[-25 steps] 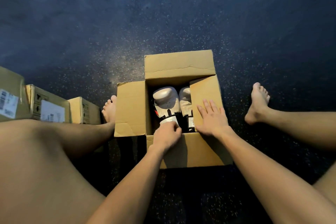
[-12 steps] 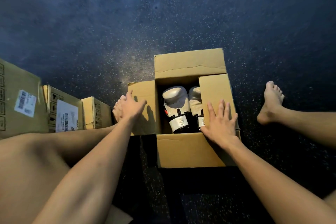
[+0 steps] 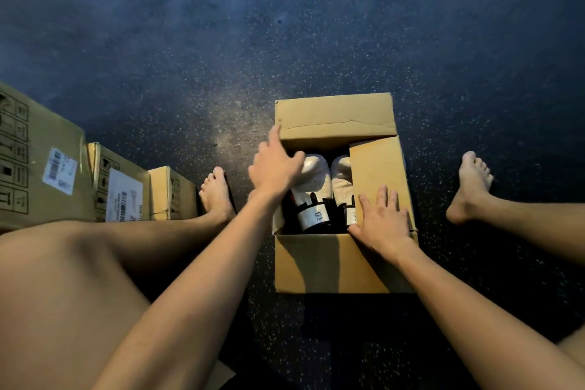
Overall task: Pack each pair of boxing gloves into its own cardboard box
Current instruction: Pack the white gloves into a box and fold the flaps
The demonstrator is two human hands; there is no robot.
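An open cardboard box [image 3: 332, 266] stands on the dark floor between my legs. Inside stand two white boxing gloves [image 3: 316, 182] with black cuffs and white wrist bands, side by side. The far flap [image 3: 335, 117] is folded back. The right flap [image 3: 376, 165] leans inward over the right glove, and my right hand [image 3: 383, 222] lies flat on it with fingers spread. My left hand [image 3: 275, 165] hovers over the box's left edge, fingers loosely spread and reaching toward the far flap's corner. It hides part of the left glove. The left flap is not visible.
Three closed cardboard boxes [image 3: 123, 187] with shipping labels stand in a row at the left, beside my left leg. My bare feet [image 3: 471, 184] rest on the speckled dark floor on either side of the open box. A cardboard corner [image 3: 221, 374] shows at the bottom.
My left hand left the near edge, went out to the left flap, then swung in over the box's left edge. The left flap went out of sight. My right hand stayed on the right flap.
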